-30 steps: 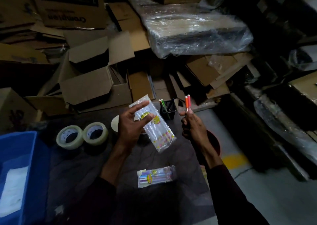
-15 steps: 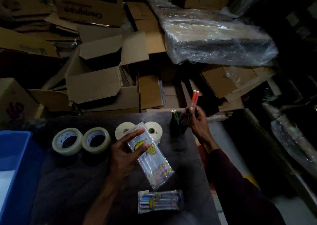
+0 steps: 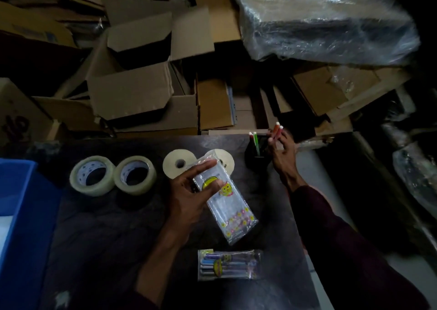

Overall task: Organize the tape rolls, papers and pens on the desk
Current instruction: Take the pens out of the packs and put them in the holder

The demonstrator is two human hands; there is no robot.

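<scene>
My left hand point(image 3: 189, 196) grips a clear plastic pen pouch point(image 3: 227, 205) with a yellow smiley print, held tilted above the dark desk point(image 3: 106, 238). My right hand point(image 3: 282, 153) holds two orange pens point(image 3: 277, 130) upright, right beside a black pen holder point(image 3: 254, 158) that has green pens point(image 3: 255, 142) standing in it. A second pouch of blue pens point(image 3: 228, 265) lies flat near the desk's front edge. Two clear tape rolls point(image 3: 92, 175) point(image 3: 135, 175) and two cream rolls point(image 3: 179, 163) point(image 3: 224, 158) sit in a row at the back.
A blue plastic bin point(image 3: 21, 215) with white paper inside stands at the left edge of the desk. Open cardboard boxes point(image 3: 132, 92) are piled behind the desk. A plastic-wrapped bundle point(image 3: 324, 23) lies at the back right. Grey floor shows to the right.
My right hand carried the orange pens forward and down to the black pen holder. My left hand lowered the pouch toward the desk. The view tilted downward.
</scene>
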